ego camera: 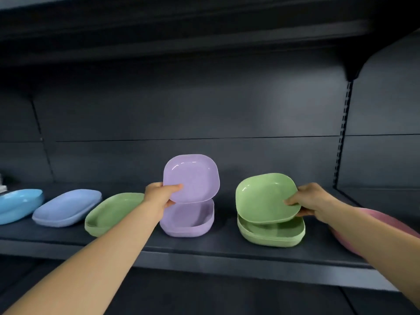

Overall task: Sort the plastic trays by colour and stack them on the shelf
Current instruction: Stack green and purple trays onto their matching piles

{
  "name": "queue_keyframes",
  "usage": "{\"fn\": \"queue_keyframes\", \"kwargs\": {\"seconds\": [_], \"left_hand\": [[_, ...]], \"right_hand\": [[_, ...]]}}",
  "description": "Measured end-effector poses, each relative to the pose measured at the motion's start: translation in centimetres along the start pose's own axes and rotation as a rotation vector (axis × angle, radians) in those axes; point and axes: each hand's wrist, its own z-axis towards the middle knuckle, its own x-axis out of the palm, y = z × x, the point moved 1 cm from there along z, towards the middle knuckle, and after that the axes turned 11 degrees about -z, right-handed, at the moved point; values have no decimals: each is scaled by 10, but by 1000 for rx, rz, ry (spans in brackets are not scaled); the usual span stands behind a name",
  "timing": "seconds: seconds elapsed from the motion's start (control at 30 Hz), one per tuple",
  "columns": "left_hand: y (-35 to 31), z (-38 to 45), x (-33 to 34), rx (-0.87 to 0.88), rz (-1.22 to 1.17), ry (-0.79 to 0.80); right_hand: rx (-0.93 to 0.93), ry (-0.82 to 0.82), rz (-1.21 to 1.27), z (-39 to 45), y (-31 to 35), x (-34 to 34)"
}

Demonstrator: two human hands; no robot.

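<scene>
Two trays are held up over the shelf (204,251), one in each hand. The left hand (159,196) grips a lilac tray (193,178) by its lower left edge, thumb across the inner face and the other fingers (170,203) curled behind; the tray is tipped up so its hollow faces the camera, just above a second lilac tray (188,221) that sits flat on the shelf with nothing in it. The right hand (313,201) pinches a green tray (266,197) at its right rim, fingers closed on the edge, and holds it tilted over a green stack (272,235) on the shelf; whether its lower edge touches the stack I cannot tell. How many trays that stack has is unclear, though more than one rim shows. Left of the left forearm lies another green tray (111,212), partly hidden by the arm, then a periwinkle tray (68,206), then a light blue tray (18,204) cut by the frame edge. All three look empty. At far right a pink tray (386,223) lies behind the right forearm, mostly covered by it. The dark back panel (204,110) rises behind the row.
</scene>
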Motion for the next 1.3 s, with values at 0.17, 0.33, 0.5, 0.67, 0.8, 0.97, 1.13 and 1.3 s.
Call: {"fn": "queue_keyframes", "kwargs": {"seconds": [0.17, 0.33, 0.5, 0.67, 0.8, 0.97, 1.13, 1.3], "left_hand": [[7, 0, 0, -7, 28, 43], [9, -1, -4, -19, 56, 69], [12, -7, -1, -39, 69, 112], [9, -15, 3, -20, 89, 166], [8, -20, 4, 18, 85, 143], [13, -16, -9, 95, 236, 82], [28, 3, -22, 128, 321, 13], [51, 13, -28, 84, 238, 3]], "right_hand": [[58, -62, -93, -5, -12, 4], [88, -73, -145, -15, -19, 1], [45, -112, -403, -31, -12, -1], [-243, -240, -365, -56, 22, 15], [-337, -7, -160, -73, 55, 61], [-325, 17, 134, -64, 72, 124], [-241, -47, 88, -41, 73, 166], [-225, 1, 137, -22, 57, 194]]}}
